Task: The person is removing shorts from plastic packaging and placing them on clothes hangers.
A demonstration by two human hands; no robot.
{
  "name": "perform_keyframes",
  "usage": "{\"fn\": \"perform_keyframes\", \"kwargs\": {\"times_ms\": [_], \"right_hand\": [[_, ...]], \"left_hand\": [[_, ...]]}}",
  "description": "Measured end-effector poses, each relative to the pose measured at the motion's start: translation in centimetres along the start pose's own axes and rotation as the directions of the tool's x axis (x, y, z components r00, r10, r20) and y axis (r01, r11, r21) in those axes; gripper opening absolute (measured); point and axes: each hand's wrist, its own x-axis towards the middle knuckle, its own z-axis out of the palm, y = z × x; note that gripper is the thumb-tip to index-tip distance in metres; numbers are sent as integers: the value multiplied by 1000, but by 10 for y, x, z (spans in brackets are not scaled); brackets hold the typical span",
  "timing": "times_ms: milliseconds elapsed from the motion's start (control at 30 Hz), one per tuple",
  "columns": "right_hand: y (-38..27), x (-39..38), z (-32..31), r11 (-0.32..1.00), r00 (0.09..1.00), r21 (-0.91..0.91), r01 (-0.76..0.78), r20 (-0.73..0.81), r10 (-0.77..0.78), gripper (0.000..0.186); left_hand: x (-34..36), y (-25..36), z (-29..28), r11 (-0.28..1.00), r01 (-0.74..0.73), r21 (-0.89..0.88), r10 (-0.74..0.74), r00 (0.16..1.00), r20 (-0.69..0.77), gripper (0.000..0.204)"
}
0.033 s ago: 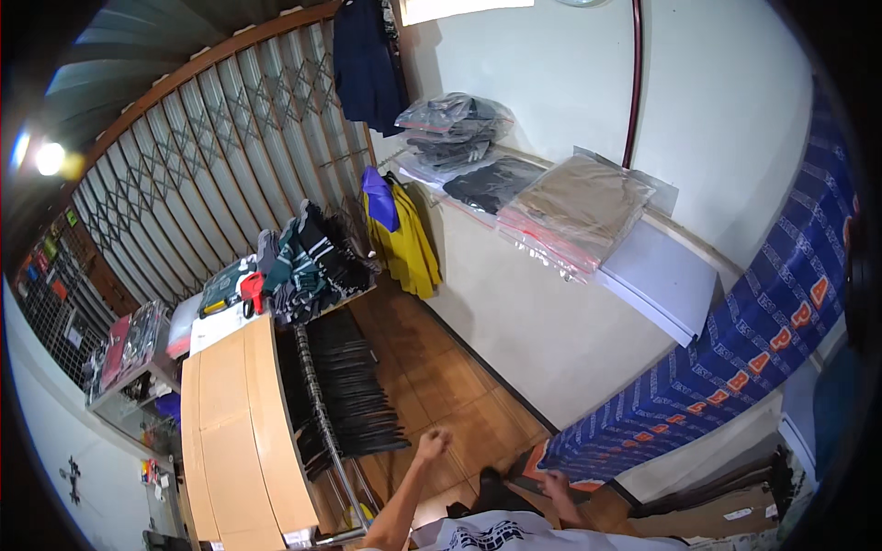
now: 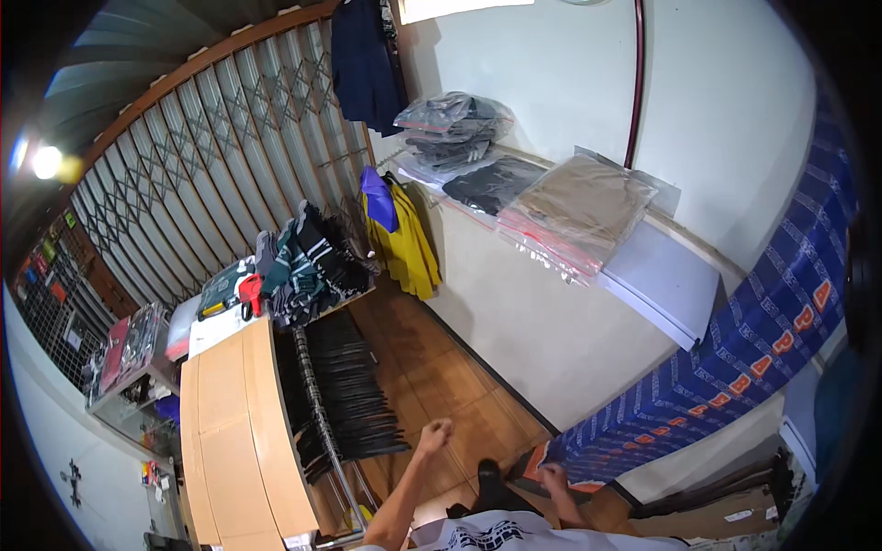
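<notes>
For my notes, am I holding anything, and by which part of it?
Nothing visible is held by the left hand or the right hand; both look loosely curled, so something small could be hidden.

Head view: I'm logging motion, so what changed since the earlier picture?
Only slightly: the left hand, right hand and shoe sit a little higher in the picture. No visible thing was grasped or released. The rail, yellow garment and tan packet stayed put.
</notes>
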Motion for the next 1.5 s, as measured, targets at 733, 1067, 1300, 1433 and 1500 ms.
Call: {"fn": "perform_keyframes", "kwargs": {"times_ms": [733, 1067, 1300, 1433, 1500], "right_hand": [[-450, 120, 132, 802, 741, 368, 471, 329, -586, 15], [-498, 129, 137, 821, 714, 340, 459, 409, -569, 21], [-541, 108, 162, 822, 649, 528, 213, 553, -523, 37], [-563, 103, 186, 689, 638, 724, -7, 534, -555, 49], [-576, 98, 202, 754, 717, 656, 23, 514, -470, 52]], "left_hand": [[330, 444, 133, 923, -72, -378, 100, 993, 56, 44], [346, 483, 106, 861, -240, -448, 324, 938, 121, 16], [262, 487, 62, 752, -312, -581, 365, 931, -27, 31], [212, 462, 31, 722, -445, -530, 413, 892, -185, 31], [192, 440, 4, 725, -469, -505, 406, 883, -237, 32]]}}
